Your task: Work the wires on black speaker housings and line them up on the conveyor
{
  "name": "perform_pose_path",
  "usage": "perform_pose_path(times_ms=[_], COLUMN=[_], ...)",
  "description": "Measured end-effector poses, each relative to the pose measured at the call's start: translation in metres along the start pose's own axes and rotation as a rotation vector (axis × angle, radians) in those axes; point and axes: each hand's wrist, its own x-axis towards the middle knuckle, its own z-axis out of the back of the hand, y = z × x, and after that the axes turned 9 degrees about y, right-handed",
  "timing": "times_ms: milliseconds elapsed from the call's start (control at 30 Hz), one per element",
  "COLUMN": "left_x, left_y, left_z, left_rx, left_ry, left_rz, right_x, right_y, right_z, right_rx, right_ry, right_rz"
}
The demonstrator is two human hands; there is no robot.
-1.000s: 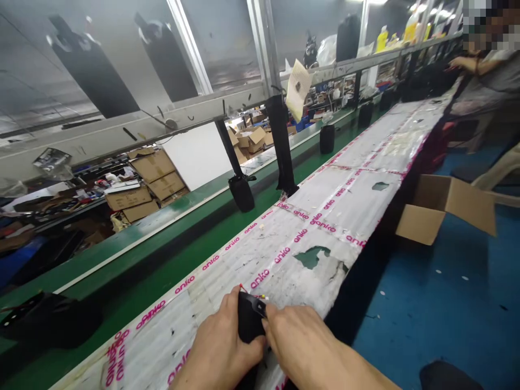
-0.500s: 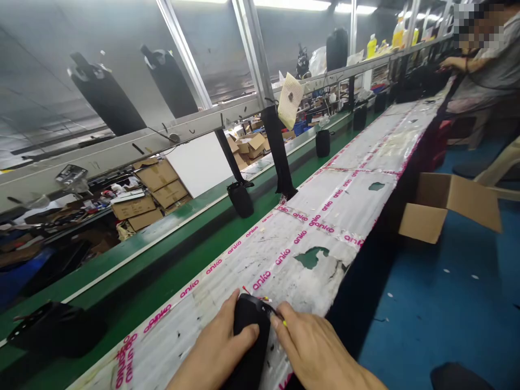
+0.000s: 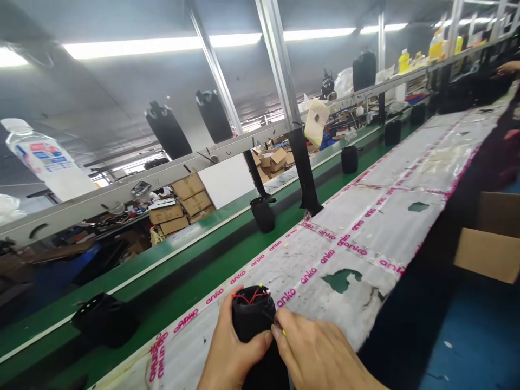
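A black fabric-like cylinder point(image 3: 254, 317) stands near the front edge of the covered bench, its open top tipped toward me. Thin red wires point(image 3: 252, 297) with small yellow and white ends show inside its rim. My left hand point(image 3: 231, 349) wraps around the cylinder's left side, thumb across the front. Close against its right side, my right hand point(image 3: 314, 346) is closed in a pinch. A small yellow bit point(image 3: 284, 332) peeks out at those fingers; what they grip is mostly hidden.
White sheeting with pink lettering point(image 3: 341, 216) covers the bench and has torn holes. Alongside runs a green conveyor point(image 3: 211, 246) carrying several black cylinders, one nearby point(image 3: 103, 319). A metal shelf rail point(image 3: 227, 149) crosses above, with a bottle point(image 3: 49, 160). Cardboard box point(image 3: 485, 254) at right.
The view has swung left and up. The cylinder has been tilted so its open top and red wires now show. Both hands stay on or beside it.
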Motion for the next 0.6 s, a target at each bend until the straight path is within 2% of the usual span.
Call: perform_pose_path(times_ms=[300, 600], left_x=[-0.007, -0.009], left_y=[0.001, 0.011], left_z=[-0.007, -0.001], left_rx=[0.038, 0.027], left_ry=[-0.084, -0.087], left_rz=[0.047, 0.074], right_x=[-0.003, -0.003], right_y=[0.003, 0.005], right_z=[0.011, 0.01], right_rx=[-0.035, -0.009], right_ry=[0.086, 0.057], right_rz=[0.053, 0.037])
